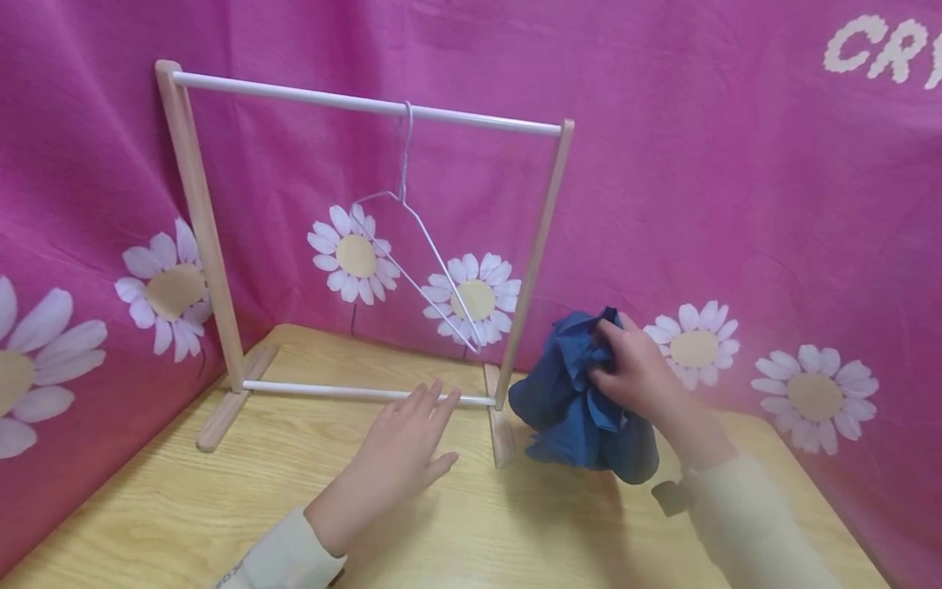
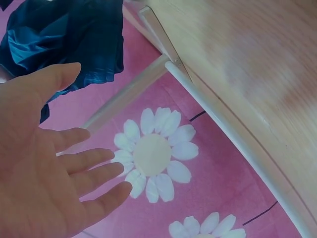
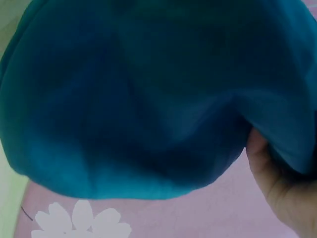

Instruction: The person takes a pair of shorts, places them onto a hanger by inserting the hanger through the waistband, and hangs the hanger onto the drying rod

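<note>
Tabletop [image 1: 184,507]: pale wood grain, beneath the fingers of left hand [image 1: 405,450] and right hand [image 1: 636,360].

Rack [image 1: 294,93]: wooden posts, white rails, standing ahead of the left fingers; a forward push from them could tip or shift it.

Hanger [image 1: 404,168]: light wire, hooked on the top rail, above the left fingers.

Cloth [image 1: 567,401]: hanging from the right fingers; may slip or tangle, being gripped at one bunched upper part. Dark blue, teal in the wrist views, faint sheen, crumpled into deep folds.

Fingers, right: clamped on cloth.

Fingers, left: extended, slightly apart, holding nothing.
</note>
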`<state>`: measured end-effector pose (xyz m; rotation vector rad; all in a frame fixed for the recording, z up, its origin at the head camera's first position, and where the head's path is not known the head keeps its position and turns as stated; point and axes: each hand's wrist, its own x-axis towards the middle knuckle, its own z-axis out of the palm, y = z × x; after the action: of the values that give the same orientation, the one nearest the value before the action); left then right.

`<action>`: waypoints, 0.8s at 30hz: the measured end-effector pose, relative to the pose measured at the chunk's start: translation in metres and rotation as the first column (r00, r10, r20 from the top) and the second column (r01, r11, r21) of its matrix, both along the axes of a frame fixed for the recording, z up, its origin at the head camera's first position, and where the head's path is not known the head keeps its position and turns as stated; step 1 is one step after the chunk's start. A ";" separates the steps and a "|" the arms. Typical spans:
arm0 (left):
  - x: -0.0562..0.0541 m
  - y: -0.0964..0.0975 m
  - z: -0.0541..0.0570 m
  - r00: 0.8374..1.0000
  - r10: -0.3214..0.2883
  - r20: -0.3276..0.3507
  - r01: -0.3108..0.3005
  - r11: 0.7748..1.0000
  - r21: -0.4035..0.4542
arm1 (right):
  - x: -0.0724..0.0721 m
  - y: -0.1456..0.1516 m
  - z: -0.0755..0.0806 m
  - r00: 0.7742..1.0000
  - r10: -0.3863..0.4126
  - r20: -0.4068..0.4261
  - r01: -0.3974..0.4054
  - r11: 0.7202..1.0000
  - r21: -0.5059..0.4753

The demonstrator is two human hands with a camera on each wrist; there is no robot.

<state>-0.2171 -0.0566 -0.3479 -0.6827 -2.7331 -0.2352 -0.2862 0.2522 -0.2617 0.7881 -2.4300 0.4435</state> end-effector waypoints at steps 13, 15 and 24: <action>-0.003 0.002 -0.007 0.999 -0.002 0.038 0.002 1.000 0.024 | 0.038 -0.025 -0.026 0.995 0.048 -0.090 -0.053 0.997 -0.057; -0.003 0.002 -0.007 1.000 -0.004 0.031 0.003 0.999 0.033 | 0.043 -0.030 -0.033 0.993 0.049 -0.103 -0.056 0.997 -0.062; -0.004 0.005 -0.006 1.000 -0.003 0.024 0.002 1.000 0.024 | 0.061 -0.055 -0.065 0.996 0.086 0.006 -0.086 0.996 0.032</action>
<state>-0.2211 -0.0521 -0.3535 -0.6809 -2.7480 -0.2775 -0.2256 0.1969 -0.3267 0.9092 -2.4194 0.4409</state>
